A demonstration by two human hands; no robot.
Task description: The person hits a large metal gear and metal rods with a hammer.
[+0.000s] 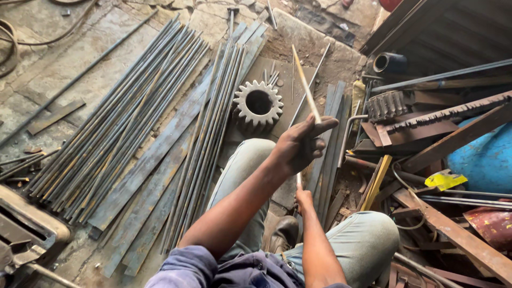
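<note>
Both hands are closed on one thin rod [306,85]: left hand [301,144] high, right hand [304,198] low.
Slip risk is judged: a loosened grip drops it onto the gear [258,104].

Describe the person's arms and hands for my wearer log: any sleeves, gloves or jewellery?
Both hands, left hand and right hand, are bare: no gloves, no rings or watch visible. The forearms are uncovered. Purplish-blue sleeves are pushed up to about the elbows.

left hand [301,145] fisted, raised | right hand [304,198] closed, lower, below it
</note>
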